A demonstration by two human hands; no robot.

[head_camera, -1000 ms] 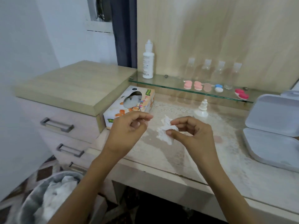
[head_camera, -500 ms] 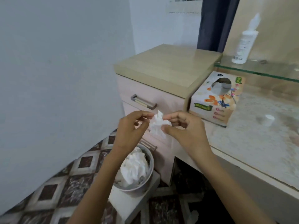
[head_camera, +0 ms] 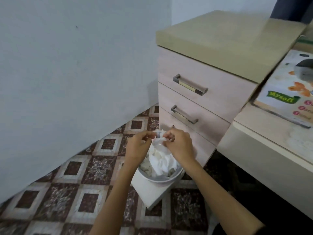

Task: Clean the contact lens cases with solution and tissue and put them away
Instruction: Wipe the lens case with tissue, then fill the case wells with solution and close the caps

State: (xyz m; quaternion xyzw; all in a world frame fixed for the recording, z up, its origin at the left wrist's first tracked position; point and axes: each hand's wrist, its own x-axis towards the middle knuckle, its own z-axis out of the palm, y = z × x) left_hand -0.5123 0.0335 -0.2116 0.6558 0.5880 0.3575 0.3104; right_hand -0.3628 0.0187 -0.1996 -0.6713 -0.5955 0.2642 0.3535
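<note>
My left hand (head_camera: 138, 146) and my right hand (head_camera: 179, 145) meet low down, right over a round grey waste bin (head_camera: 159, 179) on the floor. Between their fingertips they pinch a crumpled white tissue (head_camera: 158, 139). The bin is heaped with used white tissues (head_camera: 160, 160). It stands on a small white block beside the drawer unit. A tissue box (head_camera: 286, 92) with a green label sits at the right edge of the desk. No lens case or solution bottle shows in this view.
The drawer unit (head_camera: 199, 89) with metal handles stands just right of the bin. The desk edge (head_camera: 264, 150) runs along the right. A pale wall (head_camera: 76, 73) fills the left, and patterned floor tiles (head_camera: 67, 192) lie below.
My view swung from the desk down and left to the floor. Both hands carried the crumpled tissue off the desk and lowered it over the bin.
</note>
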